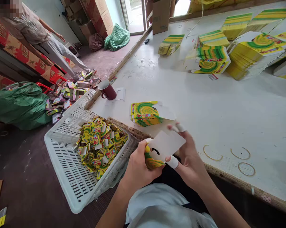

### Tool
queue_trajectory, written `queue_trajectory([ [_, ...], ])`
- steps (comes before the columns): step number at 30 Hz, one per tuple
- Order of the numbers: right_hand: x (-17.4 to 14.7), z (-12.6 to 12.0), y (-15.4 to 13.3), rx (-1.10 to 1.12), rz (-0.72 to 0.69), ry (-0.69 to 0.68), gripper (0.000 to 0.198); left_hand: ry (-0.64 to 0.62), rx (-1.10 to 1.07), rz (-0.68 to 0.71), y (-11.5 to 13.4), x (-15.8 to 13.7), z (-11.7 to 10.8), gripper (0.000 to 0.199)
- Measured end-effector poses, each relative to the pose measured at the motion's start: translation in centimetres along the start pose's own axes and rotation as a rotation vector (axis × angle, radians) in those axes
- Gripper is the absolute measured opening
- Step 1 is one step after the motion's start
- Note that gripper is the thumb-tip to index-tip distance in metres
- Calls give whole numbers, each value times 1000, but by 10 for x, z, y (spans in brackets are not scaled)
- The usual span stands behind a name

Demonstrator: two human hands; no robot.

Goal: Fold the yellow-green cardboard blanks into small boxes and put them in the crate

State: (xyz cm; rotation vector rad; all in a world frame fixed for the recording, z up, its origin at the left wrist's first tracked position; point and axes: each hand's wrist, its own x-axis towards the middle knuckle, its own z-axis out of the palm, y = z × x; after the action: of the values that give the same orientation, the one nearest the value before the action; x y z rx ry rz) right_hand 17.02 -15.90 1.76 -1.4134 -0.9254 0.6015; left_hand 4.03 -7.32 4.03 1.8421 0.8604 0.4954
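A small yellow-and-green printed carton (154, 160) with a long white flap is between my hands, over the table's front edge. My left hand (140, 163) grips its printed body, fingers curled around it. My right hand (190, 158), with white tape on the thumb and a finger, is at the white flap; its thumb is by the carton's open end and its forefinger is slightly blurred. Just beyond lies a stack of flat yellow-green cartons (145, 112) on the white table (171, 85). At left, a white plastic basket (69, 167) holds many small folded cartons (100, 142).
A maroon mug (108, 90) stands near the table's left edge. Several rubber bands (246, 169) lie at right. Stacks of flat cartons (247, 60) sit at the back right. A person (43, 38) stands at upper left near scattered boxes (69, 91) and a green sack (19, 104).
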Motion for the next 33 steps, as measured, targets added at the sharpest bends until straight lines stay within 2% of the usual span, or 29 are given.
queue_trajectory([
  [2, -1, 4, 6, 307, 266, -164, 66, 1, -14, 40, -4, -2, 6, 67],
  [4, 0, 8, 10, 503, 462, -291, 66, 1, 4, 111, -8, -2, 9, 69],
  [5, 2, 9, 11, 548, 516, -333, 68, -2, 29, 156, -10, -1, 10, 66],
  [7, 6, 10, 13, 561, 529, -386, 76, -12, 102, 246, -12, 0, 8, 55],
  [9, 8, 8, 14, 481, 419, -384, 81, -35, 174, 288, -12, 3, 5, 47],
  [11, 7, 7, 15, 322, 242, -371, 80, -76, 191, 262, -10, 5, 3, 44],
  [15, -1, 6, 17, -22, -81, -363, 59, -84, 147, 170, -11, 7, 9, 66],
  [17, -3, 5, 20, -110, -167, -316, 61, -42, 195, 159, -15, 7, 13, 74],
  [21, 0, -2, 26, -212, -243, -164, 73, 7, 402, 138, -20, 5, 8, 60],
  [23, 1, -7, 27, -284, -294, -200, 77, 12, 450, 139, -19, 4, -2, 52],
  [26, 0, -11, 29, -376, -347, -313, 77, -19, 457, 205, -13, 4, -16, 51],
  [29, -1, -17, 32, -395, -342, -332, 60, -61, 446, 235, -9, 5, -22, 50],
  [33, 6, -34, 31, -335, -313, -420, 30, -115, 409, 168, -7, 6, -24, 57],
])
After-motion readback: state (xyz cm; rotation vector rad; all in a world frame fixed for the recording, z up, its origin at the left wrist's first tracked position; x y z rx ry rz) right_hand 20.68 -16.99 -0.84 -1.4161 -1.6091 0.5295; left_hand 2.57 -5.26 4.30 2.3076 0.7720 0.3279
